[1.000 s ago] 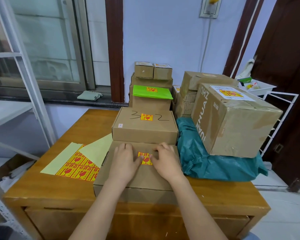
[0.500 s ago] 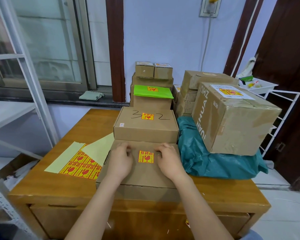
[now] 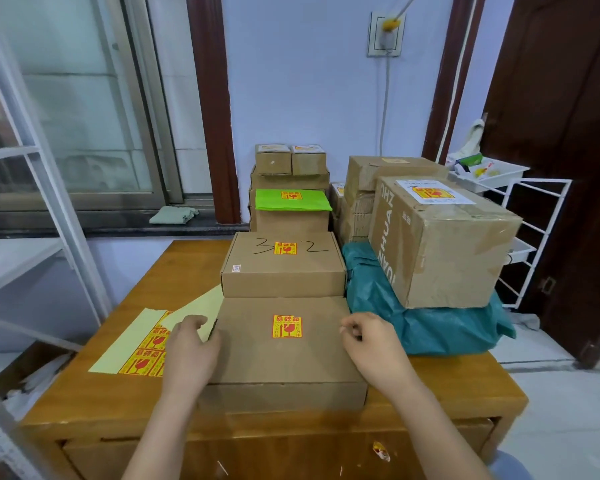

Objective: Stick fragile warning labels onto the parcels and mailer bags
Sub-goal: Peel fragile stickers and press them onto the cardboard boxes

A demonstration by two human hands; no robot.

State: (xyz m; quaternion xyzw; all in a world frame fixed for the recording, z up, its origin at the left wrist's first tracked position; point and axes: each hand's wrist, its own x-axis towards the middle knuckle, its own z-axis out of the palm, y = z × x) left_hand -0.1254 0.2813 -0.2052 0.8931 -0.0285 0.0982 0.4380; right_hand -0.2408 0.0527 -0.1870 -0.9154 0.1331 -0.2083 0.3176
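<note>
Wooden desk (image 3: 84, 403) crowded with parcels; front flat box (image 3: 284, 362) has its fragile label (image 3: 287, 326) stuck centre-top. Left hand (image 3: 191, 351) and right hand (image 3: 371, 344), fingers loosely curled, holding nothing, flank its sides, probably to shift it. Label sheet (image 3: 142, 355) lies left within reach.

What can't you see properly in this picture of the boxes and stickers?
- Head view: the left hand covers part of the sticker sheet, so how many stickers are left is hidden.
- The small print on the front box's label is too small to read.
- The big box sits on the teal bag, hiding its top; whether it has a label cannot be told.
- The right hand's fingertips are blurred.
</note>
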